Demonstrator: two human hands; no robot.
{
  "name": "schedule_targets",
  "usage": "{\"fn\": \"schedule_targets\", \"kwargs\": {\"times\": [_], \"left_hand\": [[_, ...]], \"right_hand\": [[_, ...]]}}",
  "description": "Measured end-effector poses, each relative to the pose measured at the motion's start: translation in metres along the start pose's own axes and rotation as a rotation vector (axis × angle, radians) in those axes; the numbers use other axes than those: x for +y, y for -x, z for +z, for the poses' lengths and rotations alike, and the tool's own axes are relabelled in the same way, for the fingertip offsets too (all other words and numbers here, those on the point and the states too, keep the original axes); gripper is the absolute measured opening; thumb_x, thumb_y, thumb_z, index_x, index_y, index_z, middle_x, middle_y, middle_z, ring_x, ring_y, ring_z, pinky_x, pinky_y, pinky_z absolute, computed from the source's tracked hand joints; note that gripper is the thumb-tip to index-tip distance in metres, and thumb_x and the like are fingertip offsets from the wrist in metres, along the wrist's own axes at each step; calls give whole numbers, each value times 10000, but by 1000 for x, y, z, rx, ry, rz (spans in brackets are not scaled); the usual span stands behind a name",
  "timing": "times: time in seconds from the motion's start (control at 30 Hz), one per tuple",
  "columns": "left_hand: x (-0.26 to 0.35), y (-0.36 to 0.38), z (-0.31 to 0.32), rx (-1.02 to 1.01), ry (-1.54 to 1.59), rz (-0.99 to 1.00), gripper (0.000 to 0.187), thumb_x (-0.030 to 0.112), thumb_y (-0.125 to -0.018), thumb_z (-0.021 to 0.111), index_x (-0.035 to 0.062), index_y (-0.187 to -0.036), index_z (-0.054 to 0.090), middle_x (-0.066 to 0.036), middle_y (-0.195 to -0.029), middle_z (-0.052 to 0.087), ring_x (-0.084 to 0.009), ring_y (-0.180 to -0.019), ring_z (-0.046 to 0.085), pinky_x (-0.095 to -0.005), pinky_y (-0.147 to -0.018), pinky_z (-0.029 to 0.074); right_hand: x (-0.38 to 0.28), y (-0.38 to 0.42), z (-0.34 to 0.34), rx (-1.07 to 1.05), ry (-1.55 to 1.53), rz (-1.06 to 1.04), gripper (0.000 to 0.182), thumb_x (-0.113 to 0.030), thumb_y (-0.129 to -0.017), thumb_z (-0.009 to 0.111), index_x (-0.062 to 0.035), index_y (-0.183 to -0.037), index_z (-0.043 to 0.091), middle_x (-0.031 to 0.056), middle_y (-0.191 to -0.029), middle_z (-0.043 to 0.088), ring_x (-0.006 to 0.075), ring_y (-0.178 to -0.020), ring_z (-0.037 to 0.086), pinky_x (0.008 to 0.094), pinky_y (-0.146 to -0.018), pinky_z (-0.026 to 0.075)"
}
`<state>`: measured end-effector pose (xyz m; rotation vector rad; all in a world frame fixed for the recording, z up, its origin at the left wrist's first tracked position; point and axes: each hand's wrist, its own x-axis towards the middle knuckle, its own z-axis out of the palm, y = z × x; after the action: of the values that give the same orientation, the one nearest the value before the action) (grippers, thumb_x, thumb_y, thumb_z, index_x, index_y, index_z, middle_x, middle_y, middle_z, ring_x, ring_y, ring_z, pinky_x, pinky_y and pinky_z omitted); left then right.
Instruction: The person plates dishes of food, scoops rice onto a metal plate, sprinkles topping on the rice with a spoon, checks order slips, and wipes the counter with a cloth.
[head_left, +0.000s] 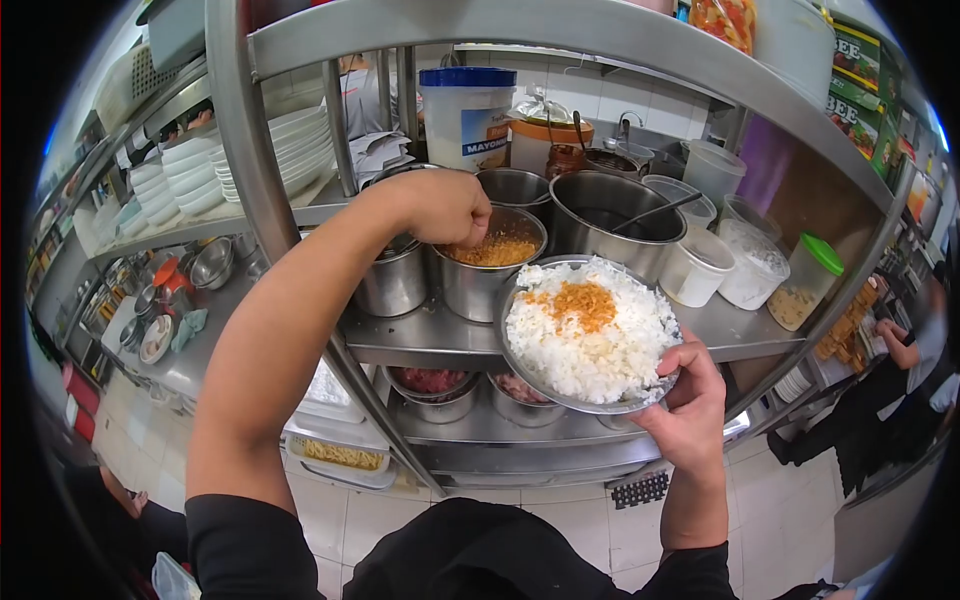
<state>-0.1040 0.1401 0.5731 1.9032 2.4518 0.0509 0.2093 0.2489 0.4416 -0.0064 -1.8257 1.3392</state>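
My right hand point(688, 400) grips the rim of a metal bowl point(512, 345), thumb over the edge and fingers beneath. White rice point(590, 350) is heaped in the bowl, with golden-brown fried bits point(575, 303) like chopped garlic on top. The bowl is tilted slightly towards me, in front of the shelf edge. My left hand point(445, 208) reaches into a steel pot point(490, 285) of the same golden bits point(492, 250). Its fingers are curled into a pinch at the bits, and the fingertips are partly hidden.
A larger pot of dark liquid point(610, 240) with a ladle point(660, 212) stands right of the golden bits. Tubs, including a mayonnaise bucket point(466, 118), crowd the shelf. Pots of raw meat point(432, 381) sit below. A steel post point(250, 130) rises at left; a person point(890, 360) stands at right.
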Motion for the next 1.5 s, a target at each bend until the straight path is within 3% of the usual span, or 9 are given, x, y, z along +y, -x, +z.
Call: {"fn": "schedule_targets", "kwargs": {"times": [0.27,0.43,0.63,0.73,0.93,1.07,1.23,1.37,1.5], "left_hand": [[-19,4,-1,85,144,-65,214,274,-780,642,137,-924,721,-75,-882,705,-227,-792,654,-343,-727,501],[-28,7,0,113,246,-168,274,285,-752,634,140,-968,720,-42,-858,687,-162,-725,618,-317,-598,500],[-1,27,-16,152,364,-316,291,300,-760,649,103,-963,716,-63,-875,708,-164,-841,633,-298,-778,474],[3,28,-20,216,329,-256,266,282,-758,630,102,-935,715,-67,-818,679,-171,-715,616,-320,-633,493],[47,38,-22,367,282,-13,192,182,-782,645,37,-899,691,-106,-855,702,-216,-802,663,-325,-720,504],[74,41,8,788,-30,358,74,123,-791,656,70,-829,622,-112,-782,595,-335,-726,600,-434,-634,497],[73,63,-6,819,-243,187,77,116,-799,633,94,-870,614,-101,-875,592,-318,-733,618,-439,-638,507],[46,46,2,531,-396,-86,126,159,-797,613,105,-901,659,-121,-898,625,-331,-814,655,-434,-681,532],[33,21,10,272,-332,-49,149,152,-813,600,119,-907,710,-130,-933,686,-334,-866,673,-437,-750,542]], "right_hand": [[3,-1,-1,-8,-9,-44,450,-3,-663,833,-55,-940,482,169,-1357,428,236,-1208,502,349,-1006,440],[8,0,-4,-13,-4,-34,450,-23,-671,841,-56,-942,483,170,-1360,436,229,-1198,506,349,-1005,439],[8,0,-4,-18,-54,-39,452,-18,-672,837,-48,-957,488,163,-1347,434,225,-1183,517,343,-977,470],[7,0,-4,-14,-49,-28,458,2,-663,833,-42,-962,488,162,-1339,426,228,-1177,523,342,-967,483],[8,-1,-8,-36,-17,-44,489,13,-634,849,-37,-968,495,181,-1348,394,239,-1175,531,349,-980,481],[10,0,-10,-37,-15,-32,507,-9,-625,871,-39,-979,510,179,-1349,389,246,-1194,517,354,-993,468],[11,-1,-11,-61,-8,-51,502,-2,-628,868,-46,-977,509,180,-1357,382,247,-1207,506,358,-1008,454],[10,-1,-8,-44,-8,-50,512,2,-626,867,-50,-979,499,189,-1357,381,246,-1201,509,356,-1007,450],[10,-2,-8,-52,24,-81,517,18,-628,855,-48,-986,488,191,-1351,386,244,-1188,515,351,-993,456]]}}
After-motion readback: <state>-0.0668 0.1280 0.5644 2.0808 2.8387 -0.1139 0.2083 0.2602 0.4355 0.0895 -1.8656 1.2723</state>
